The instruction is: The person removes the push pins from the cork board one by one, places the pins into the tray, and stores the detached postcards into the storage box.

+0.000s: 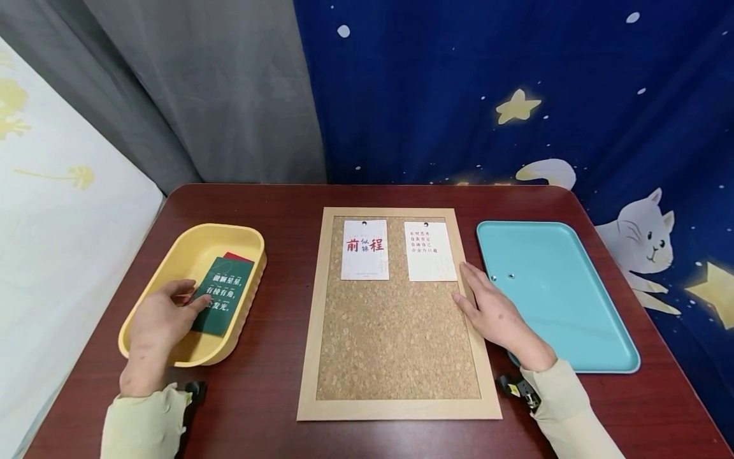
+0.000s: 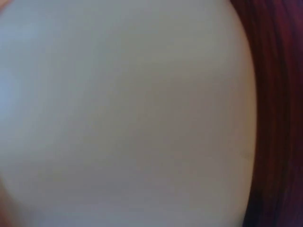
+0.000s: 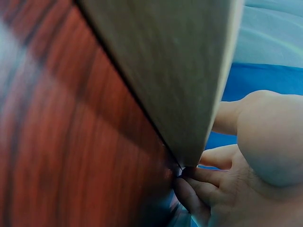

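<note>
In the head view my left hand (image 1: pixel 162 317) reaches into the yellow basket (image 1: pixel 252 331) and pinches the left edge of a green card (image 1: pixel 225 290) with white lettering. Part of a red card (image 1: pixel 237 257) shows behind it. My right hand (image 1: pixel 496 312) rests along the right edge of a wood-framed corkboard (image 1: pixel 395 344), its fingers fairly straight. Near the board's top lie two white cards: one with large red and blue characters (image 1: pixel 365 261), the other with small red text (image 1: pixel 432 264). The right wrist view shows the fingers (image 3: pixel 208 189) touching the frame's side.
A turquoise tray (image 1: pixel 562 299) stands to the right of the board, with two small shiny pins (image 1: pixel 511 276) near its left side. Everything sits on a dark red wooden table (image 1: pixel 269 395). Grey and blue curtains (image 1: pixel 430 95) hang behind. A pale blurred surface (image 2: pixel 128 113) fills the left wrist view.
</note>
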